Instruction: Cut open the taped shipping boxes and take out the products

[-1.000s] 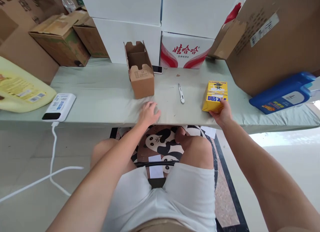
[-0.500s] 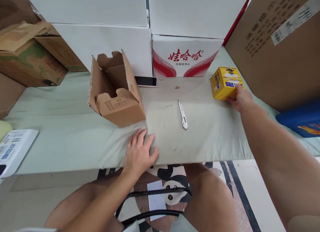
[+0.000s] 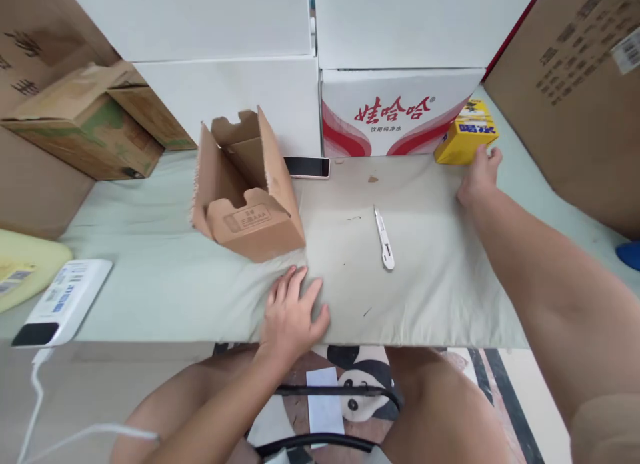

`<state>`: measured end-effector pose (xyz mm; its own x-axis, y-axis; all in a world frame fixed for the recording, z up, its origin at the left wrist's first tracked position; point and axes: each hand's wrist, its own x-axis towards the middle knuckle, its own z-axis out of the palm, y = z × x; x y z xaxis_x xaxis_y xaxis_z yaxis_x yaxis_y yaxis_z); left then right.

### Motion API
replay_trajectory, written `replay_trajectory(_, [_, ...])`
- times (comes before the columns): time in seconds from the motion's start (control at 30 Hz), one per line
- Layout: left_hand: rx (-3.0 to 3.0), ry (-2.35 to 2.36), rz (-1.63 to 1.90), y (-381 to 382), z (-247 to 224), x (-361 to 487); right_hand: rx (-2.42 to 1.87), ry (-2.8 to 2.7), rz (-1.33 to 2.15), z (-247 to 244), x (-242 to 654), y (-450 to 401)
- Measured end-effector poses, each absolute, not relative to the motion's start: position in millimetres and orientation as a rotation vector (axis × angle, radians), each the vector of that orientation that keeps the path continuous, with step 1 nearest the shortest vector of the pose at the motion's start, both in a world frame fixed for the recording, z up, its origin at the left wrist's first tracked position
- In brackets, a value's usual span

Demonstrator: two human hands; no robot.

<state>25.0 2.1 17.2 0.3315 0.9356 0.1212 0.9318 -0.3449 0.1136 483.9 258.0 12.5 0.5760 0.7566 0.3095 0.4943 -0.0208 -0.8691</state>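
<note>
My right hand (image 3: 480,176) reaches to the back right, its curled fingers closed at the near lower edge of a small yellow box (image 3: 463,143). This box is close to the red-and-white carton (image 3: 400,111); its far part lies partly beyond my fingers' reach. My left hand (image 3: 295,314) lies palm down near the table's front edge, fingers spread and holding nothing. Just beyond it stands an open brown cardboard box (image 3: 255,227) with its top flaps up. Between my hands lies a white utility knife (image 3: 384,239), its blade end pointing away from me.
White cartons stand along the back. A phone (image 3: 307,167) lies beside the brown box. Large cardboard cartons flank the cloth-covered table (image 3: 165,271). At left are a white device with a cable (image 3: 65,301) and a pale yellow bottle (image 3: 30,267). A blue object (image 3: 629,254) shows at right.
The yellow box has moved back toward the red-and-white carton, with my right hand at it. My left hand stays on the table. The view has shifted slightly left.
</note>
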Motion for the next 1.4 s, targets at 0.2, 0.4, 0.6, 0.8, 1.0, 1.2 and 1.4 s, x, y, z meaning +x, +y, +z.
replay_trajectory(0.2, [2.461, 1.751, 0.291, -3.7, 27.0, 31.7, -1.520, -1.511, 0.294, 92.1, 345.0, 175.1])
replay_trajectory(0.4, [2.406, 1.752, 0.340, -10.4, 26.9, 31.4, -1.256, -2.415, 0.065, 177.6, 149.9, 102.7])
replay_trajectory(0.6, [2.387, 1.726, 0.425, -12.3, 21.1, 29.2, -1.716, -2.608, -0.044, 178.1, 91.1, 94.8])
replay_trajectory(0.8, [2.399, 1.694, 0.456, -13.4, 26.6, 27.7, -1.647, -2.312, -0.129, 171.5, 162.7, 72.2])
replay_trajectory(1.0, [2.423, 1.694, 0.455, -11.8, 26.5, 27.0, -1.925, -1.909, -0.285, 172.8, 298.7, 3.7])
replay_trajectory(1.2, [2.424, 1.697, 0.369, -9.2, 29.9, 27.0, -2.239, -1.734, -0.456, 153.1, 410.4, -35.1])
replay_trajectory(1.4, [2.450, 1.702, 0.361, -6.6, 25.8, 27.0, -2.363, -1.914, -0.474, 142.5, 444.7, -4.3])
